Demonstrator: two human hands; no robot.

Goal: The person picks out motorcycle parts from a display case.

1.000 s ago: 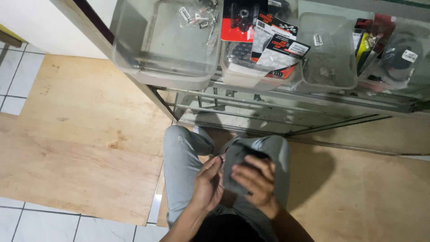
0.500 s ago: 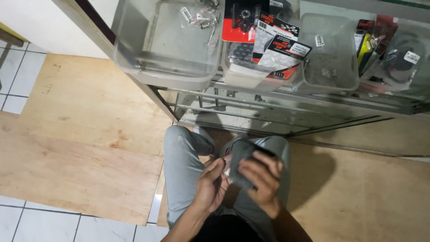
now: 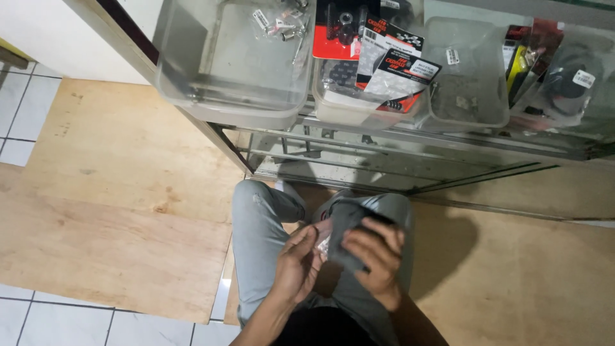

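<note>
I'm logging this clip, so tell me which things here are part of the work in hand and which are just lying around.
In hand:
left hand, touching the small clear packet
right hand, gripping the dark grey pouch

Lying about:
clear plastic bins on the glass cabinet
red and black packaged parts
bagged small hardware
plywood floor sheets

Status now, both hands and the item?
Left hand pinching small clear packet. Right hand gripping dark grey pouch. Both over lap; nothing in the way.
</note>
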